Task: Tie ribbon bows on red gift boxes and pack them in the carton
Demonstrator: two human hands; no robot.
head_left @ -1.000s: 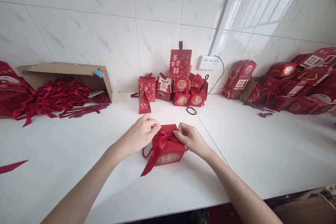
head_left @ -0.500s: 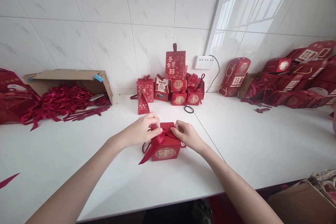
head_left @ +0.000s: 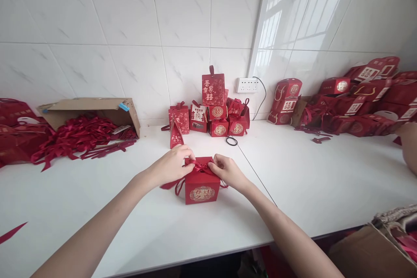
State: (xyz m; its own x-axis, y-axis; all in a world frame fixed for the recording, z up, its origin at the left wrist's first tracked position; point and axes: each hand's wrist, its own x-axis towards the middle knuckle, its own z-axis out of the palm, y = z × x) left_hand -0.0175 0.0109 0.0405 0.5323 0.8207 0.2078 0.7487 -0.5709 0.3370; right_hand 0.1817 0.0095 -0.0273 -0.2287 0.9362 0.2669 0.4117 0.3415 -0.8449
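A red box (head_left: pixel 201 192) with a round gold emblem stands upright on the white table in front of me. Across its top is a red ribbon (head_left: pixel 201 166) tied in a bow shape. At the left side of the bow, my left hand (head_left: pixel 182 163) pinches the ribbon between thumb and fingers. My right hand (head_left: pixel 224 170) has its fingers closed on the ribbon's right side. One ribbon tail hangs out to the left below my left hand. Dark red cords show at both sides of the box.
Several finished-looking red boxes (head_left: pixel 217 128) stand against the wall. A cardboard box (head_left: pixel 87 104) of red ribbons lies at the left. More red boxes (head_left: pixel 332 86) are piled at the right. Another person's arm (head_left: pixel 409 147) shows at the right edge. A black ring (head_left: pixel 231 141) lies on the table.
My hands have drawn the ribbon into a tighter bow. The tail that hung over the box's front now lies out to the left. More of the other person's arm shows.
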